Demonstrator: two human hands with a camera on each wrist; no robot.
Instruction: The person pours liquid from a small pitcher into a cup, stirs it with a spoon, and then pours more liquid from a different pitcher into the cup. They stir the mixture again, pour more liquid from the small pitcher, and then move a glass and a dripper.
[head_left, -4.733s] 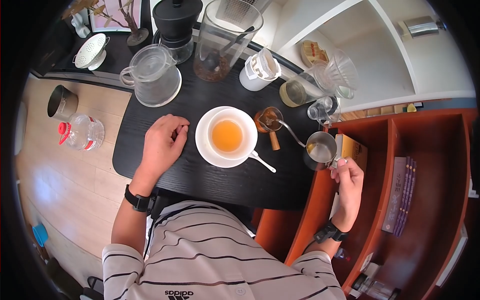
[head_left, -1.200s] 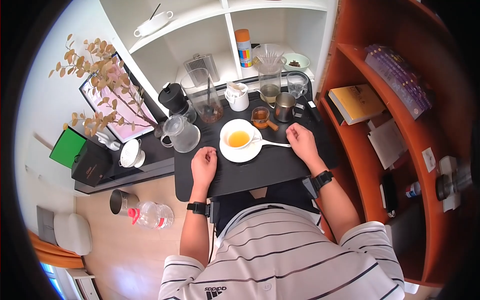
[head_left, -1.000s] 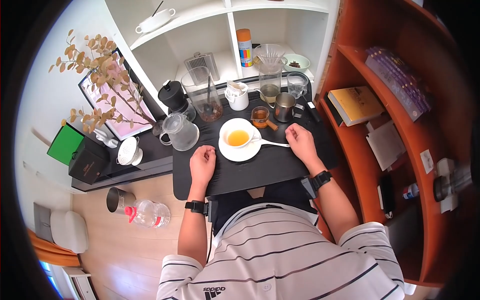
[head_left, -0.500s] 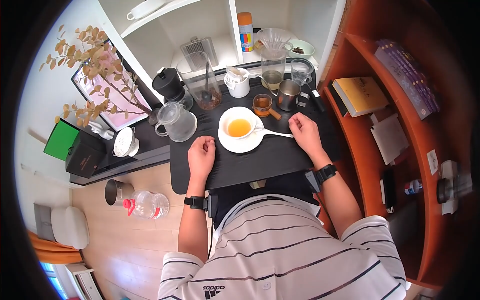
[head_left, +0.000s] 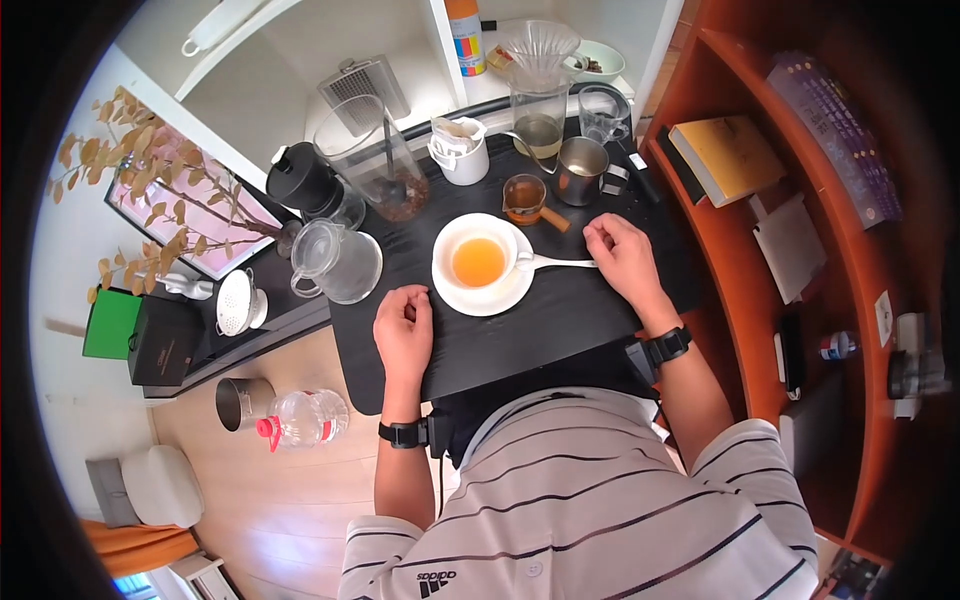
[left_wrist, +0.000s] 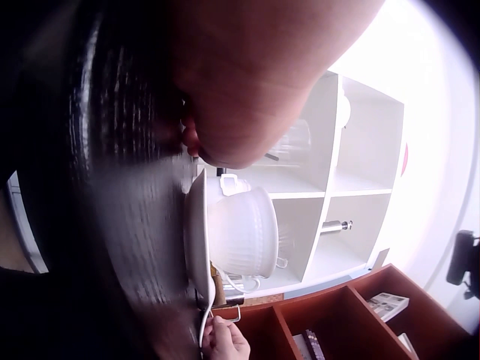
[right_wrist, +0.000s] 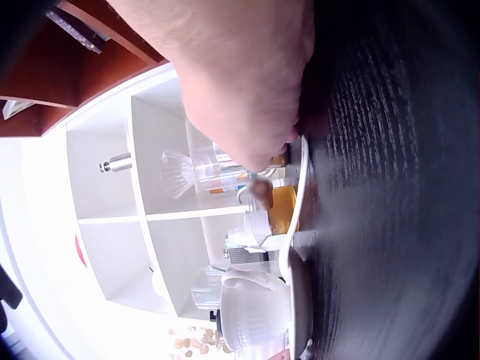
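Note:
A white cup (head_left: 479, 262) of orange liquid stands on a white saucer (head_left: 500, 304), with a white spoon (head_left: 566, 263) reaching out to the right. My left hand (head_left: 403, 332) rests on the black table left of the saucer, fingers loosely curled and holding nothing. On the other side my right hand (head_left: 628, 265) lies idle by the spoon's end, also loosely curled; whether it touches the spoon is unclear. Beyond it are a steel pitcher (head_left: 580, 174) and a small amber pot (head_left: 523, 195) with a wooden handle. The right wrist view shows the spoon (right_wrist: 302, 176) beside my fingertips.
At the back left stand a glass jug (head_left: 345, 265), a black grinder (head_left: 302, 180) and a tall clear container (head_left: 395, 192). A white mug (head_left: 463, 165) and a glass dripper (head_left: 540, 50) are along the back. A reddish-brown bookshelf (head_left: 735, 330) borders the right side.
My right hand held the steel pitcher in the oldest frame; now the pitcher stands on the table and that hand rests. Over the last second both hands stay put while the head view shifts.

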